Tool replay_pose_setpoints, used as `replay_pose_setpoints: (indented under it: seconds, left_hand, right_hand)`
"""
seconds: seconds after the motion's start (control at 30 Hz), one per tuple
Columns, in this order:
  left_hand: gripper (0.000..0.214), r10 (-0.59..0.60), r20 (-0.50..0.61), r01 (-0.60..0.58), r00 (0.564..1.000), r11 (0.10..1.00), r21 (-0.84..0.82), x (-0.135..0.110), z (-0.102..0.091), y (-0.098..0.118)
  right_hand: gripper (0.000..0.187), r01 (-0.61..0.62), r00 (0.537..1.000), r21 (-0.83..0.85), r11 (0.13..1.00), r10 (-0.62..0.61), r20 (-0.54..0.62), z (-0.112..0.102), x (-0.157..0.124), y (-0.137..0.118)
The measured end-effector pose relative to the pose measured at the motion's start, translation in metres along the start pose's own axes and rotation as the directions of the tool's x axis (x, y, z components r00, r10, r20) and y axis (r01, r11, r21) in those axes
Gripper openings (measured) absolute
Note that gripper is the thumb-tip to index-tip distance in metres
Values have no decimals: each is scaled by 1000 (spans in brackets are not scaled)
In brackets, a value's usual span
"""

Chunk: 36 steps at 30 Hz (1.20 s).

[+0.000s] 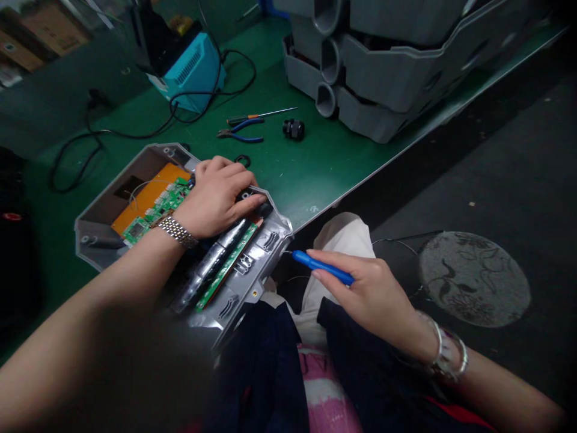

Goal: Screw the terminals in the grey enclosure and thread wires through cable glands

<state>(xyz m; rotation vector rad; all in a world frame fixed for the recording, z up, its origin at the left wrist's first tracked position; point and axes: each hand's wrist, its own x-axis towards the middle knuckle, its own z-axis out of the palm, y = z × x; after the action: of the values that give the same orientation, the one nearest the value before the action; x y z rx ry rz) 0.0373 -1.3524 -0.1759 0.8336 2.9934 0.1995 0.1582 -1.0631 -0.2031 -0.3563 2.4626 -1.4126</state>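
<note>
While the left hand [220, 195] rests on the grey housing [260, 261], its grip hidden, the right hand [374, 291] holds a blue-handled tool [322, 267]; the wider green board's [167, 205] markings are unreadable.

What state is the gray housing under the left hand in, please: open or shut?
The gray housing is open: its orange panel and green circuit boards lie exposed inside.

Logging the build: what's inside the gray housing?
Visible: orange panel, green circuit board, narrow green strip, shiny dark bar. Left hand covers part of the housing; whatever's beneath can't be seen.
</note>
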Motion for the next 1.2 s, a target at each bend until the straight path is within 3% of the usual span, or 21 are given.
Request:
replay_pose_setpoints:
  seconds: [0.1,0.23,0.4,0.47,0.57,0.63,0.7,0.77,0.9,1.07,1.2]
  left_hand:
    - [49,-1,7,1,1000,1000,5,0,-1,0]
    - [50,5,6,-5,1000,1000,13,0,0,0]
    - [51,6,-1,-6,1000,1000,2,0,2,1]
    - [51,4,-4,-4,1000,1000,-3,0,2,1]
    - [49,1,-7,-1,1000,1000,-13,0,1,1]
    - [48,3,-11,-4,1000,1000,-30,0,1,2]
    - [47,8,-18,-8,1000,999,-47,0,1,2]
    - [46,8,-27,-9,1000,998,-56,-1,1,3]
    - [43,2,-15,-3,1000,998,-58,-1,0,4]
    - [42,0,-9,-1,1000,998,-70,-1,-1,5]
    - [41,1,-11,-2,1000,998,-69,-1,-1,5]
  right_hand:
    - [33,33,998,20,999,-35,60,1,-4,-3]
    - [30,-166,978,247,955,127,166,-5,0,-8]
    - [32,-69,997,33,997,68,32,-3,-3,-8]
    - [31,-101,991,82,991,93,94,-5,-1,-10]
    - [33,-243,959,247,938,195,205,-11,4,-12]
    - [33,-230,968,240,943,196,158,-13,5,-11]
    - [31,-134,990,134,982,125,68,-10,2,-10]
    - [31,-75,996,57,996,73,48,-7,-2,-11]
    - [28,-141,986,132,981,127,104,-6,-6,-13]
    - [33,-108,994,25,994,107,13,-1,-13,-10]
    - [32,-198,976,108,974,186,111,-2,-12,-12]
